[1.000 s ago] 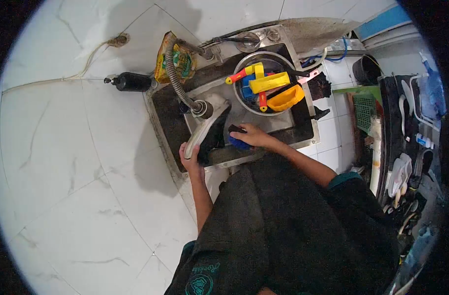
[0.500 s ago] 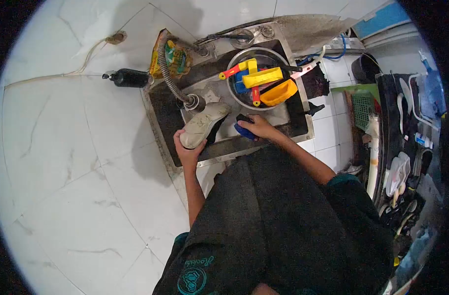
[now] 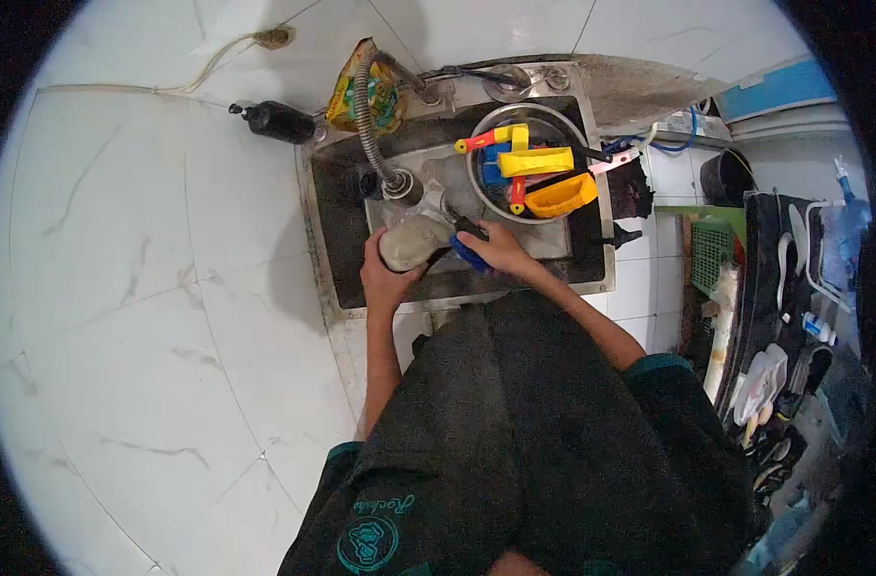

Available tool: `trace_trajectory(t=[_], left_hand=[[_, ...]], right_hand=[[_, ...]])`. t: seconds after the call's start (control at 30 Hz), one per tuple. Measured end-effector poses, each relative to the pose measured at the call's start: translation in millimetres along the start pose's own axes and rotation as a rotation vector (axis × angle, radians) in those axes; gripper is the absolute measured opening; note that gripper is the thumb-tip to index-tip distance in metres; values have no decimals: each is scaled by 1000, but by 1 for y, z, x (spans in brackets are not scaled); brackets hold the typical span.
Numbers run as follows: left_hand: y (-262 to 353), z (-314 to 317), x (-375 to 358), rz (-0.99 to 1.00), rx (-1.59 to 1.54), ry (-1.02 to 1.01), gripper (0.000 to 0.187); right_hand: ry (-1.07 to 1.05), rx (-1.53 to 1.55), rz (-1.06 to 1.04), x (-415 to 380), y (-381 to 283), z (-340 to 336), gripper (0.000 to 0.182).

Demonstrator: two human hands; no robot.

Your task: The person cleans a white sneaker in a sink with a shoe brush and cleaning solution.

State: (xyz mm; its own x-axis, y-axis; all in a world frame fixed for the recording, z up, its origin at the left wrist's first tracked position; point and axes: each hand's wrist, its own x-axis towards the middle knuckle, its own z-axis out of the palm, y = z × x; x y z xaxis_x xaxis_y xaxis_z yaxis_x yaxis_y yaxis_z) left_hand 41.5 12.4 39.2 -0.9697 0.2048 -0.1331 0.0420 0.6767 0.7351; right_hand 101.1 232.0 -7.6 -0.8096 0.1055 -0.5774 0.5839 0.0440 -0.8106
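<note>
Over the sink (image 3: 340,278) my left hand (image 3: 387,280) is wrapped round the end of a pale, dirty shoe (image 3: 414,243). My right hand (image 3: 501,250) is closed on a brush (image 3: 469,253) with blue bristles and a dark back, held against the shoe's right side. A grey ribbed hose (image 3: 364,120) arches down to a white fitting (image 3: 402,185) just above the shoe. Right of it, a round metal basin (image 3: 475,182) holds yellow, red and blue brushes.
A yellow-green bag (image 3: 385,104) and a dark bottle (image 3: 280,122) are at the sink's back left. At the right are a green basket (image 3: 711,254), a black bucket (image 3: 727,178) and a rack with utensils. White tiles surround the sink.
The shoe has tilted and turned, so its rounded end now faces me and it looks shorter. My right hand has brought the brush against it. The whole view has shifted slightly.
</note>
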Motion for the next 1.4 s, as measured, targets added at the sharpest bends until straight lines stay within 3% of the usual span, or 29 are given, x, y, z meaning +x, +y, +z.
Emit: trace_trajectory(t=[0.07,0.17,0.3,0.4,0.5,0.57,0.67,0.73,0.8,0.83,0.93,1.03,1.17,1.27,1.37,1.4], left_hand=[[-13,-5,-8,-11,-41,9,87],[-32,-16,-20,37,-96,50,86],[-36,-24,-35,96,-227,169,92],[-41,-17,-40,223,-201,302,90],[-28,-10,-45,214,-259,305,88],[-30,-15,-48,243,-245,269,88],[-36,-26,-50,78,-548,140,85],[-40,-37,-45,-155,-715,177,74],[-45,-50,-32,-420,-809,184,69],[-35,-57,-25,-400,-762,141,68],[-27,-57,-3,-420,-630,174,64],[-49,-52,13,-424,-700,132,72],[-26,-49,16,-433,-548,174,69],[-71,-37,14,-306,-404,-62,65],[-91,-25,4,-145,186,-133,66],[-88,-22,2,-164,163,-146,68]], right_hand=[[-102,110,141,4,2,-2,57],[-89,248,347,10,9,7,49],[-355,883,451,22,29,21,44],[-661,1091,501,34,31,34,43],[-911,1080,476,44,20,52,42],[-765,1011,457,36,-6,62,40],[-702,887,367,47,-9,71,49],[-613,711,208,40,-29,68,66],[-699,515,103,42,-45,64,76],[-740,416,50,44,-51,65,81],[-536,105,-377,61,-47,82,80],[-470,20,-509,64,-50,74,78],[-532,11,-464,64,-37,65,73],[-570,14,-308,62,-20,62,70],[-495,35,-305,71,21,77,68],[-483,-4,-298,68,23,78,68]])
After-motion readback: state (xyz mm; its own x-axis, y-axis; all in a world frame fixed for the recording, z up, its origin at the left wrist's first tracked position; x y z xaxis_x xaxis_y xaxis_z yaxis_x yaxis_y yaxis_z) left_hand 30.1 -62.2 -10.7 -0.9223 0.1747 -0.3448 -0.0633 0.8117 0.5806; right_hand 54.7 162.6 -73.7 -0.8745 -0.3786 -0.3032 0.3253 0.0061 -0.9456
